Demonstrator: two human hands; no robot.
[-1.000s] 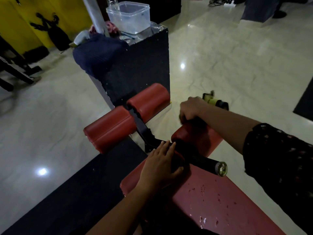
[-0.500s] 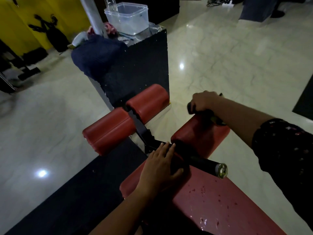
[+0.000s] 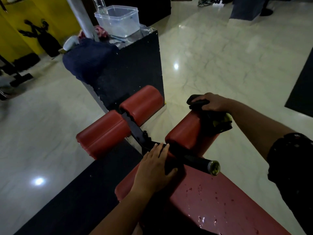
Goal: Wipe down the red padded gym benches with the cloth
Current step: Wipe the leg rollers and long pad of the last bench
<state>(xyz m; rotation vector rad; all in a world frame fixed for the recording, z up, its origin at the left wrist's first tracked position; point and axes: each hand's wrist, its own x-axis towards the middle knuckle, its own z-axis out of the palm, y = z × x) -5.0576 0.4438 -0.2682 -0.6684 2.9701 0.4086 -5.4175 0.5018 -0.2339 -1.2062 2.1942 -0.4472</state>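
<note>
The bench pad [image 3: 220, 200] and rollers [image 3: 142, 106] look like smooth red vinyl with a dull sheen, the pad spotted with wet drops. The bar [image 3: 194, 160] has a matt black grip and a shiny metal end cap, and the cloth [image 3: 215, 121] is dark, soft fabric. The floor [image 3: 220, 56] is glossy polished stone, the tub [image 3: 118, 21] clear plastic.

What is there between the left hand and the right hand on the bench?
In the head view, between the left hand and the right hand with the cloth lie the red roller pad and the black bar.
</note>
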